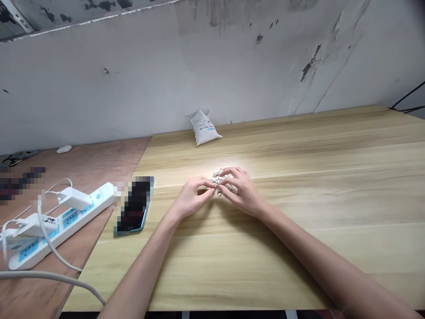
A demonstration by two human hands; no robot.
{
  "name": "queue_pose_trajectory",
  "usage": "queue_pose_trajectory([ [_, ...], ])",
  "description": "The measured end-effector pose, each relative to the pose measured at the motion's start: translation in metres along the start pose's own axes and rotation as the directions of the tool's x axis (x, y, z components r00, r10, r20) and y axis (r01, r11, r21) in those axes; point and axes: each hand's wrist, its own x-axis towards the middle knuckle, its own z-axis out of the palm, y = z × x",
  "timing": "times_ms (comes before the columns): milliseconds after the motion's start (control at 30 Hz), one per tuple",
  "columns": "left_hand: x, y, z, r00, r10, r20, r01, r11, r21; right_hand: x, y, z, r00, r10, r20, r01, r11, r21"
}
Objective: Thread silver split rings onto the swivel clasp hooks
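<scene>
A small tangle of silvery metal rings and links (219, 180) lies on the pale wooden tabletop (282, 266). My left hand (191, 198) and my right hand (242, 190) meet over it. The fingertips of both are pinched into the tangle, close together. The right hand's fingers cover its far side, and part of the tangle is hidden. At this size I cannot make out exactly which ring each hand grips.
To the left are a phone (133, 206) with a blurred screen and a white power strip (56, 226) with plugged-in chargers and cables, on a reddish plywood surface (99, 164). A white bag (203, 128) stands by the wall.
</scene>
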Motion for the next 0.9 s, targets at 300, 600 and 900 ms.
queue_pose_trajectory([
  [300,-0.002,-0.004,0.007,0.994,-0.053,-0.1,0.046,0.996,-0.077,0.0,-0.004,0.001,1.0,-0.011,0.018,0.011,1.0,0.013],
  [600,-0.003,-0.012,0.004,0.982,0.064,-0.18,-0.036,0.987,0.156,-0.001,-0.001,0.003,0.997,-0.073,0.013,0.074,0.995,-0.063],
  [900,-0.007,-0.005,0.002,0.947,0.26,-0.187,-0.133,0.851,0.508,0.001,-0.007,-0.004,0.998,-0.014,0.063,0.023,0.987,-0.158],
])
